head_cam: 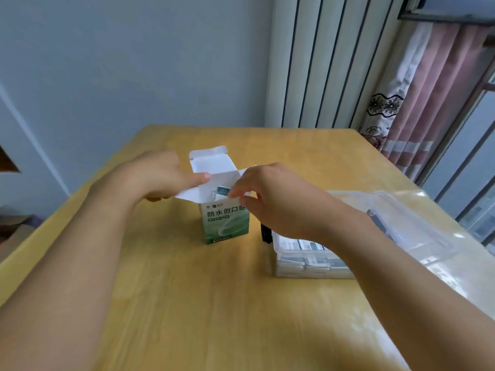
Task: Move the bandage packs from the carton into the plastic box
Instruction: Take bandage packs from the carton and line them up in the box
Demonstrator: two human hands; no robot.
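Both hands (160,174) (278,202) at upright carton's (226,223) open top.

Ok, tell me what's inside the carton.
The carton stands open, and the tops of bandage packs show in its mouth. The right hand reaches there. The walls hide how many packs are left.

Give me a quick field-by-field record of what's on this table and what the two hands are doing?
carton: upright, top flaps open, packs visible inside
left hand: holds a flap open
right hand: fingertips at the carton's mouth, reaching for a pack
plastic box: right of carton, lid open, already holds packs
table: light wood
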